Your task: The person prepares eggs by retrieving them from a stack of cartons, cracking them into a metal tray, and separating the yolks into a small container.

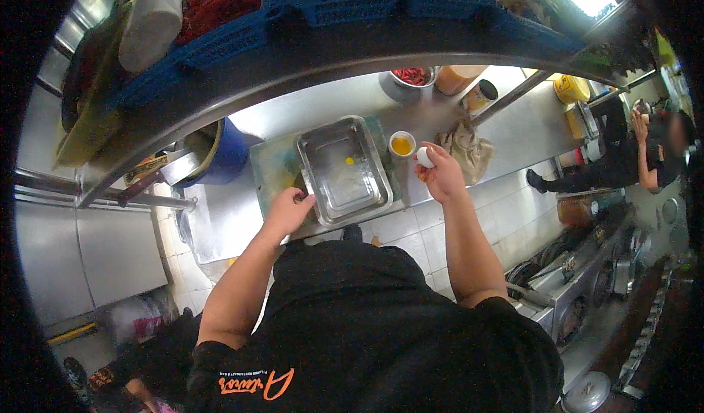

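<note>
My right hand [440,173] holds a white egg [424,157] between its fingers, just right of a small white cup [402,144] with yellow-orange liquid in it. At the near left edge of a rectangular metal pan [379,179], my left hand [291,209] has thumb and fingertips close together; whether they grip the rim or something small, I cannot tell. Inside the pan lie clear liquid and a small yellow spot [350,160]. The pan rests on a green cutting board [267,162] on the steel table. Crumpled brown cloth or paper [470,151] sits beyond my right hand.
A metal bowl of red chilies [412,76] and an open can [481,95] stand at the back. A blue bucket [228,151] and a cleaver [181,168] are at left. Overhead, a shelf bears blue crates [352,8]. Another person [616,160] is at far right, another [148,369] at lower left.
</note>
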{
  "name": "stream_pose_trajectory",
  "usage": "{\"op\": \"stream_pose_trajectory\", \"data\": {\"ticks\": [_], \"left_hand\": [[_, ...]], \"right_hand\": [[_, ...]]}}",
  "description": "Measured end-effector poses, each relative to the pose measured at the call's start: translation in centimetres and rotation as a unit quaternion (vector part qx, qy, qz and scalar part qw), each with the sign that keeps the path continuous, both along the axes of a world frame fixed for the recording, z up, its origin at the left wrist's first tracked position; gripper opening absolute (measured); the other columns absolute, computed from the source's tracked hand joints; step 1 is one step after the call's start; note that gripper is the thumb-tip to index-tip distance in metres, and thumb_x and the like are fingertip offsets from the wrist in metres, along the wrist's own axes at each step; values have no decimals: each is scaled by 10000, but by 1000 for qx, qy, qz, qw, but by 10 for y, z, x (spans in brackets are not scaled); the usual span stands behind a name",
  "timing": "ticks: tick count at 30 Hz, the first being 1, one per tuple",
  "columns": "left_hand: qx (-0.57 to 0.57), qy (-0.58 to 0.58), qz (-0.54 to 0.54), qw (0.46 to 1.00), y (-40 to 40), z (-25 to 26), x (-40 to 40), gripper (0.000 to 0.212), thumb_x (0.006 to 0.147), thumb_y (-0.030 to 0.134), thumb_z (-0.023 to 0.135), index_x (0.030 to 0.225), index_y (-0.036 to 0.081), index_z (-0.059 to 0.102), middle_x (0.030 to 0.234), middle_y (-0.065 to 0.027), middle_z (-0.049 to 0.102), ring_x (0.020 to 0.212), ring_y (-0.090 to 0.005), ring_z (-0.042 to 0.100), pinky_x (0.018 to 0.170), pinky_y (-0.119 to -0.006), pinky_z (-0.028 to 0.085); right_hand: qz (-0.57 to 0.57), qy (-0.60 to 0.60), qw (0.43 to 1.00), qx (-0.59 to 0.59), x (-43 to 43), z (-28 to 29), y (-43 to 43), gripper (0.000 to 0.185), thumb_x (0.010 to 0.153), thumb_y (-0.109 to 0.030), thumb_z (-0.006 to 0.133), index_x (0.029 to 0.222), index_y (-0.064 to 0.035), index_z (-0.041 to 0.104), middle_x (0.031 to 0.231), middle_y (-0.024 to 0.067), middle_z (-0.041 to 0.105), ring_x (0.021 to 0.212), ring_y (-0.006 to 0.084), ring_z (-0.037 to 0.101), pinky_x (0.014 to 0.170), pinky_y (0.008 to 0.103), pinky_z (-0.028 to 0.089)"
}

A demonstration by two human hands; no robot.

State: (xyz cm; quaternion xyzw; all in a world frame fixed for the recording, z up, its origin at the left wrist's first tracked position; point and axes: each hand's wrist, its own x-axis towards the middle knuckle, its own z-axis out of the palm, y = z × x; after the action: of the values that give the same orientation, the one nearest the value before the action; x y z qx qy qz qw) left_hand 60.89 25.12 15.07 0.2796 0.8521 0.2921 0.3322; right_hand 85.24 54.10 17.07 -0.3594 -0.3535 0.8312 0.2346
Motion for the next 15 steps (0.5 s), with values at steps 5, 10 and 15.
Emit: {"op": "stream_pose_trajectory", "data": {"ticks": [5,10,15], "left_hand": [[-43,-50,-37,997,13,-2,10,419,903,380,617,989,-29,637,961,-234,672,902,-382,642,808,-424,492],[-30,-33,-42,998,12,-6,11,383,910,350,604,952,-30,628,958,-260,664,916,-414,632,798,-448,485],[-27,-17,-47,998,9,-3,13,382,920,347,594,958,-33,617,957,-255,661,914,-412,628,805,-447,483]], "right_hand": [[49,-250,923,289,-11,-13,18,400,907,-123,625,1272,-6,509,1051,153,639,876,280,639,761,381,505],[-12,-304,775,554,-23,-10,19,384,900,-102,590,1267,-10,521,1205,188,582,1123,321,556,973,399,429],[-47,-291,709,641,-31,-12,17,411,899,-87,576,1296,-10,500,1295,223,522,1224,375,484,1048,424,378]]}}
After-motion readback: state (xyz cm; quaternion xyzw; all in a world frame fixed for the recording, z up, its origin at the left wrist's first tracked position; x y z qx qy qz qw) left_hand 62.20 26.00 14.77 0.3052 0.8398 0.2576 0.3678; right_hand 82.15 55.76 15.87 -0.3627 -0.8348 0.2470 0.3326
